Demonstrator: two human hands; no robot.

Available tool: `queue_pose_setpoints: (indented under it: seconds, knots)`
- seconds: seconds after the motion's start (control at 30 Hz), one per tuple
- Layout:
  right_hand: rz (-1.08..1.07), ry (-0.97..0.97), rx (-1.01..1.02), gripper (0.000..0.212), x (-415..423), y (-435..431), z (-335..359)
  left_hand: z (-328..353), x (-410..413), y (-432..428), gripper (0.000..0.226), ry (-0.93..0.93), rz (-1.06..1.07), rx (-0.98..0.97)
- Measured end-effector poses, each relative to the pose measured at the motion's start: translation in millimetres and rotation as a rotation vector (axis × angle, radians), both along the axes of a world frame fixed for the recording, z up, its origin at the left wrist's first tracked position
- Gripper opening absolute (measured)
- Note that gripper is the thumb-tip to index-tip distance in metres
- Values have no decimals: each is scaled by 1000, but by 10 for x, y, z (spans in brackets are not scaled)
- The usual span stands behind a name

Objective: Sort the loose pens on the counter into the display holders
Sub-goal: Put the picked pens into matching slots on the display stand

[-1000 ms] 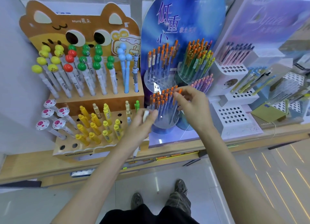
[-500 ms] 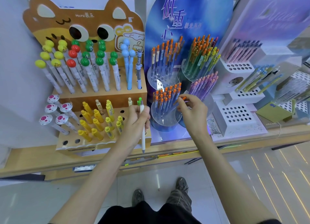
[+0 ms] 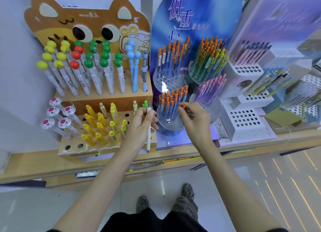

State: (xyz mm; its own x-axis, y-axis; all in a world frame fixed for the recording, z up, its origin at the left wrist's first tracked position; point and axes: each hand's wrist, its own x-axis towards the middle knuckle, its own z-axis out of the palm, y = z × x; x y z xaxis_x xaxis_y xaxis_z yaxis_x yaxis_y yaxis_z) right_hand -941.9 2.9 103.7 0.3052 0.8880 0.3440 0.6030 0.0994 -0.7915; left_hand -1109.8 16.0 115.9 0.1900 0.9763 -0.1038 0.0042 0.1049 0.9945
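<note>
The left hand [image 3: 141,122] clasps 1 slim white pen [image 3: 148,132] in reserve while the right hand [image 3: 195,117] pinches 1 orange-capped blue pen [image 3: 182,107], seemingly seating it in the clear round acrylic holder [image 3: 171,117].

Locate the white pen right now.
Head view, centre-left: the white pen hangs upright in the left hand, in front of the cat-shaped holder.

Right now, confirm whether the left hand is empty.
No: the left hand grips a white pen, tip pointing down, in front of the wooden holder.
</note>
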Motion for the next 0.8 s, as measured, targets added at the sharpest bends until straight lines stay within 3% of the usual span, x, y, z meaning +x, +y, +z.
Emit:
queue_pose_setpoints:
  seconds: [0.13, 0.33, 0.5, 0.8]
  knots:
    - [-4, -30, 38, 13, 26, -16, -34, -9, -29, 8, 18, -5, 0, -4]
    - [54, -29, -119, 15, 20, 13, -137, -19, -46, 14, 18, -3, -4, 5]
    - [-80, 35, -165, 14, -26, 158, -129, -31, -31, 23, 19, -12, -5, 11]
    - [-108, -26, -190, 15, -136, 273, -136, -50, -4, 33, 18, -23, -28, 27]
